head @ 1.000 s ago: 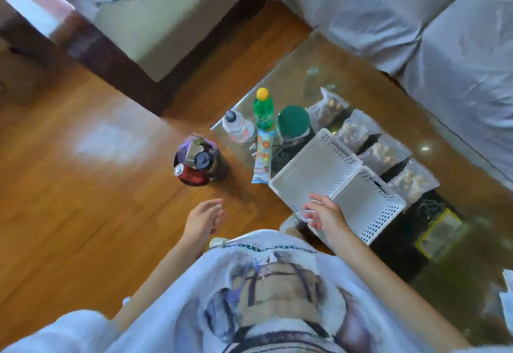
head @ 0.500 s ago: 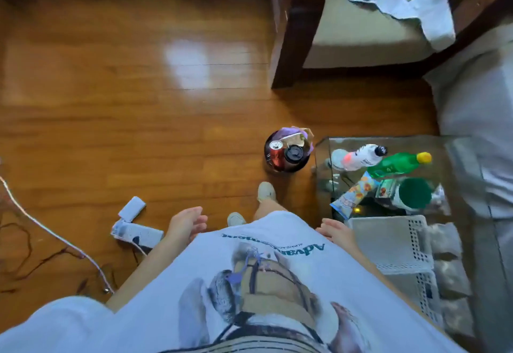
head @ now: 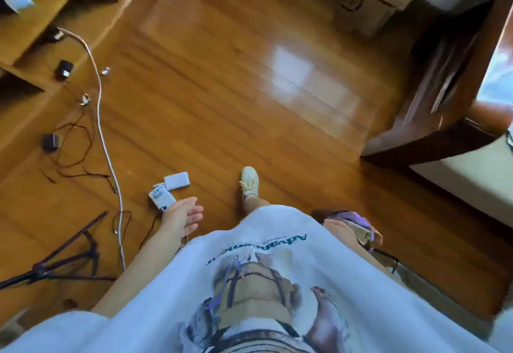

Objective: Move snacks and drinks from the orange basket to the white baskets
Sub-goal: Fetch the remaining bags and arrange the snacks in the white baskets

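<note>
Looking straight down over a white printed T-shirt [head: 249,283] onto a glossy brown wooden plank floor [head: 236,88]. Left hand [head: 181,218] out over the floor at the shirt's left edge, fingers loosely spread and slightly curled, gripping nothing. Just beyond its fingertips, on the floor, a small white and blue device [head: 161,198] touching a flat white rectangular box [head: 177,181]. Right hand [head: 337,226] mostly hidden behind the shirt's hem, only a blurred patch of it showing; cannot tell whether spread or closed, though seemingly at the rim of the round basket [head: 374,237] low at the right. Basket itself largely covered, with a crumpled purple and tan snack packet [head: 358,223] visible at its top; basket colour hard to make out here. Resting on the floor beside the right leg. One cream lace-up shoe [head: 249,181] planted forward on the planks, between the two hands. Off to the left, a long white cable [head: 104,136] running down the floor among thin black wires [head: 73,141], with dark tripod legs [head: 63,258] at lower left. Dark wooden furniture frame [head: 444,102] at the right, cardboard box [head: 369,5] at the top.
</note>
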### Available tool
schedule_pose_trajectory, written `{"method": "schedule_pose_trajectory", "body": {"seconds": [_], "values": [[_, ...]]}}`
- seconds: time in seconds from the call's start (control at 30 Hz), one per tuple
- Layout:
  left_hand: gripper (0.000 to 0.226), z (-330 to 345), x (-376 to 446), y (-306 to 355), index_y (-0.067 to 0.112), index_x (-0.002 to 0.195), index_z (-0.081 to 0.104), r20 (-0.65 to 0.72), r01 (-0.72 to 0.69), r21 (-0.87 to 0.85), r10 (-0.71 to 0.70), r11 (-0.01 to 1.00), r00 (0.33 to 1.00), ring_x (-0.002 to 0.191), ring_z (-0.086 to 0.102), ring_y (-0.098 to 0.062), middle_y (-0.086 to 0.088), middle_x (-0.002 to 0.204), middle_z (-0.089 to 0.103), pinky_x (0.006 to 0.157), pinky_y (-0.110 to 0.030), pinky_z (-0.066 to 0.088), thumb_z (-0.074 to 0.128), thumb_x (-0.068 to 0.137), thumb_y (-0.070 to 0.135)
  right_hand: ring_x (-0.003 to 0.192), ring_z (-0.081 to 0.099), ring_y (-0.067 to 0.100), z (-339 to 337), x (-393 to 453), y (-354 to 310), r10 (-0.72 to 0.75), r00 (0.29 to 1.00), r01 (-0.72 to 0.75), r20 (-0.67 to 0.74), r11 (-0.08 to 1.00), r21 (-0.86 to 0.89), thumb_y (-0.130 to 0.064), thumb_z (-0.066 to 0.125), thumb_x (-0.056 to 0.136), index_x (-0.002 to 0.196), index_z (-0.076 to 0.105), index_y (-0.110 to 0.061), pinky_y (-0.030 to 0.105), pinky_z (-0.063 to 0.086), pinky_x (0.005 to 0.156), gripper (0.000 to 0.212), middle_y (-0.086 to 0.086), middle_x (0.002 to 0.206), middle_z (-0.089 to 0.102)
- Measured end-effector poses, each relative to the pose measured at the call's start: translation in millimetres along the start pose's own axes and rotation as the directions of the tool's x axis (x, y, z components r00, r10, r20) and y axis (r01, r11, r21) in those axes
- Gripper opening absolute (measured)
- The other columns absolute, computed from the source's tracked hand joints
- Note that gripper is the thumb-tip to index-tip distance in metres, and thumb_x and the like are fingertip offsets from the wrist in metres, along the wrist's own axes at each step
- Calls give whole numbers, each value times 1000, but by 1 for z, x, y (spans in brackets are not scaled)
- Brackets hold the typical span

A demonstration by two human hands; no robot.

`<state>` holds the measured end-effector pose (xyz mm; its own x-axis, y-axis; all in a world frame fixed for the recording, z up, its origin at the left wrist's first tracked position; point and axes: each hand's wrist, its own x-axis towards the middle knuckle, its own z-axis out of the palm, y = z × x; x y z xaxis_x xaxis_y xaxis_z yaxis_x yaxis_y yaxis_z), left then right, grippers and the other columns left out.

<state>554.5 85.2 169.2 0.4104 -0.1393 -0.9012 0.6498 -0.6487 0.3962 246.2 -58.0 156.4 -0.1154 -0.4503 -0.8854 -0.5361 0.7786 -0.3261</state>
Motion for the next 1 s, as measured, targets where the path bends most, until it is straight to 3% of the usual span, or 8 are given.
{"method": "schedule_pose_trajectory", "body": {"seconds": [0.17,0.27,0.53,0.7,0.77,0.87,0.93,1.0], "values": [[31,-8,13,58,11,124,55,-79,60,-151,-73,987,994,69,54,-12,-1,80,60,60,-24,39,48,95,20,49,50,12,43,27,-141,-63,996,63,57,998,-6,-4,51,91,122,51,1,19,39,46,31,7,71,54],[35,-10,29,88,7,128,51,-103,72,-227,-98,971,990,66,52,-12,-2,79,58,55,-24,36,49,95,19,53,47,15,71,34,-214,-144,978,158,152,983,-88,-6,49,92,120,52,-3,21,33,51,28,6,69,53],[35,-39,64,126,5,128,51,-202,160,-388,-253,908,946,56,58,-12,-2,77,56,60,-24,37,46,96,19,69,60,11,164,42,-345,-217,907,334,362,893,-303,-15,52,91,102,58,-20,26,48,67,13,-2,78,63],[39,-70,102,170,0,131,46,-178,239,-441,-345,865,922,101,58,-26,-19,128,57,76,-30,43,44,97,18,71,62,11,214,54,-406,-208,896,347,392,879,-328,-16,53,91,97,58,-23,27,49,69,11,-3,80,64],[40,-80,120,200,-2,133,44,-162,258,-460,-366,850,917,115,54,-27,-18,132,54,84,-34,43,43,98,17,72,62,12,227,58,-427,-189,912,316,364,890,-328,-15,53,91,100,58,-22,28,49,69,12,-3,80,65],[40,-95,147,266,1,134,43,-161,236,-446,-336,863,928,80,56,-19,-15,110,62,70,-29,43,42,98,17,69,60,14,242,63,-462,-161,947,243,279,926,-290,-14,54,91,105,59,-17,27,46,63,16,0,78,64],[37,-99,161,313,3,132,46,-173,200,-367,-277,909,945,79,57,-19,-17,119,61,68,-27,42,42,98,18,66,58,17,247,63,-480,-138,960,197,243,950,-243,-12,53,91,111,58,-12,26,44,59,21,4,77,62],[35,-102,175,365,5,130,49,-177,134,-289,-190,948,966,78,57,-18,-12,98,64,67,-26,41,42,98,18,65,57,20,255,67,-500,-117,969,166,219,962,-217,-10,52,92,116,55,-6,29,45,58,25,7,77,60]]}}
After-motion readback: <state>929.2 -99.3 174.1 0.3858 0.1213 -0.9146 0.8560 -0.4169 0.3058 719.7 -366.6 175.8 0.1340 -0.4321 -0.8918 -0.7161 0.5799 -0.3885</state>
